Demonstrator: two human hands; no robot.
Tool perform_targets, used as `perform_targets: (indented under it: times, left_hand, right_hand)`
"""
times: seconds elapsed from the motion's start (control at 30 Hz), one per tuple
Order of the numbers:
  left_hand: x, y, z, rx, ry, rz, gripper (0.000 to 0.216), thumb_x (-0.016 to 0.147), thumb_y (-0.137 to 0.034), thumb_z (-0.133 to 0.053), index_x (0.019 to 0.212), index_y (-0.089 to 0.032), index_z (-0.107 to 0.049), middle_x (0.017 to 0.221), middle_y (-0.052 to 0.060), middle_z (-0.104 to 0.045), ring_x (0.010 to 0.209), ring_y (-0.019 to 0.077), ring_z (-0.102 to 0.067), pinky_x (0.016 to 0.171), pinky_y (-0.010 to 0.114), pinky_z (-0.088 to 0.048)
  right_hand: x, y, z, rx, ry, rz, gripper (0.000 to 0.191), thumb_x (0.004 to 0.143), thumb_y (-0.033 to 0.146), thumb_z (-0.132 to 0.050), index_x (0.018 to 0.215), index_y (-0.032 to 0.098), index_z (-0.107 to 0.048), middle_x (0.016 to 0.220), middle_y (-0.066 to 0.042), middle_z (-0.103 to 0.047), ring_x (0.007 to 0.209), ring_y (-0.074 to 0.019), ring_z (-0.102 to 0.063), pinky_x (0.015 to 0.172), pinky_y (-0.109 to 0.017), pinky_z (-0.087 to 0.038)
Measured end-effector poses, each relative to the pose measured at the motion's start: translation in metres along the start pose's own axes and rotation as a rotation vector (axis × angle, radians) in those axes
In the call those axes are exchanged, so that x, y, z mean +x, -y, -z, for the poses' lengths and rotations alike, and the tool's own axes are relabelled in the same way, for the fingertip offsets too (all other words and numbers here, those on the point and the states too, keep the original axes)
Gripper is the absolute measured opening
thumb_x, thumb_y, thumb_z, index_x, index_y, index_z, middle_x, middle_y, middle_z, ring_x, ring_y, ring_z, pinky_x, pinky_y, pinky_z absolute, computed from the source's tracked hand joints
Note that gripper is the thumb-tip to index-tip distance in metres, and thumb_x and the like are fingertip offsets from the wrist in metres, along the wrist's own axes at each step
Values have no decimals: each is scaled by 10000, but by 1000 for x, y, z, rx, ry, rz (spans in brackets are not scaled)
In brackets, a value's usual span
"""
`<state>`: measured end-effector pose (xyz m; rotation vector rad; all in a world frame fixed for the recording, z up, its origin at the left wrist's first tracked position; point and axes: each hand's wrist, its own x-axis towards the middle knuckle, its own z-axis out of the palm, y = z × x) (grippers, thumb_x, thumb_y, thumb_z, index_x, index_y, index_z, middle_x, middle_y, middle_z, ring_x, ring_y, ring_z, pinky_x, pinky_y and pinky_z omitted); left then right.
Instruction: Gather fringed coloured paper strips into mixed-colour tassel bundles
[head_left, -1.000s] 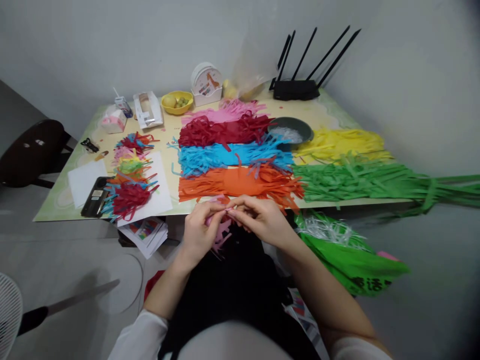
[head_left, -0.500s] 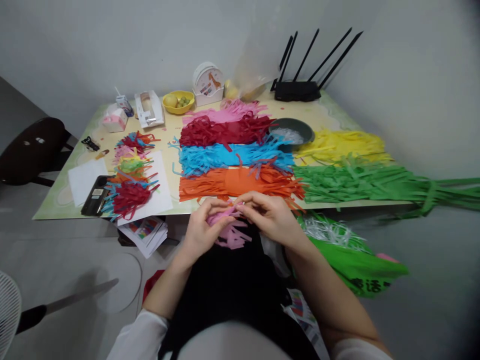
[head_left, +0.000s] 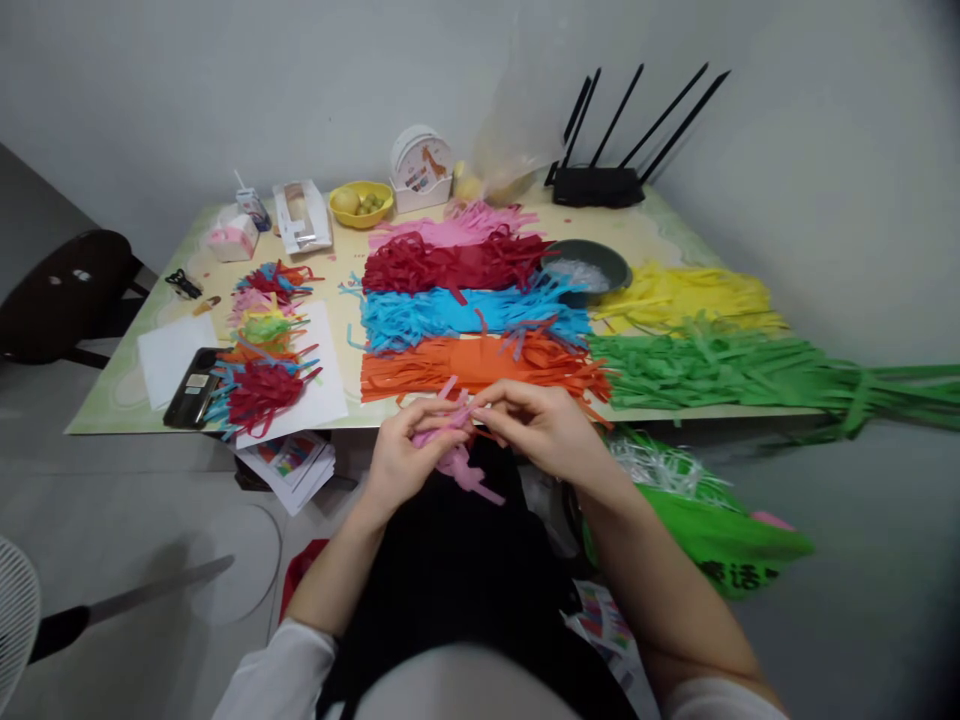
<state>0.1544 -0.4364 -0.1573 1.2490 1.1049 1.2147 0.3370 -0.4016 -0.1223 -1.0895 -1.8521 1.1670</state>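
Observation:
Just in front of the table's near edge, my left hand and my right hand meet, both closed on a small bundle of pink paper strips. Loose ends of the bundle hang down over my dark lap. Right behind my hands on the table lies a row of orange paper strips. Further back come blue strips, dark red strips and pink strips.
Green strips and yellow strips cover the right side, spilling over the edge. A dark bowl sits mid-table. Finished multicoloured tufts, white paper and a black phone lie left. A router stands at the back; a green bag rests at my right.
My hands have kept working the pink bundle close together; its loose ends have shifted and now hang lower right. The view has drifted slightly.

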Motion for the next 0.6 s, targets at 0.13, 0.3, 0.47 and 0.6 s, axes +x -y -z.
perform_targets:
  times: [0.13, 0.3, 0.47, 0.6]
  left_hand:
    - [5, 0, 2, -54, -32, 9, 248, 765, -377, -757, 839, -147, -703, 814, 79, -764, 765, 193, -735, 762, 310, -587]
    - [1, 13, 12, -229, -74, 86, 331, 730, -455, -774, 780, -145, -670, 684, 50, -731, 636, 164, -698, 677, 287, -565]
    - [-5, 18, 71, -29, -239, 112, 287, 726, -416, -766, 759, -142, -688, 589, 8, -671, 513, 114, -605, 542, 218, -483]
    - [-9, -9, 170, 168, -540, -17, 183, 686, -292, -801, 734, -163, -680, 659, -32, -678, 593, 61, -595, 567, 141, -436]
  right_hand:
    - [4, 7, -1, -66, 27, 61, 233, 884, 379, -607, 840, 172, -704, 607, -6, -646, 506, -109, -537, 484, -216, -391]
    - [16, 8, -17, -60, -58, 98, 201, 870, 362, -626, 811, 180, -687, 545, 17, -558, 468, -98, -476, 451, -223, -345]
    - [25, -1, -48, 92, -36, 66, 246, 873, 401, -618, 937, 172, -681, 570, 19, -554, 484, -108, -477, 461, -232, -364]
    - [16, -26, -47, 170, 18, -16, 360, 894, 422, -590, 1127, 151, -634, 574, 30, -571, 463, -102, -464, 456, -226, -379]
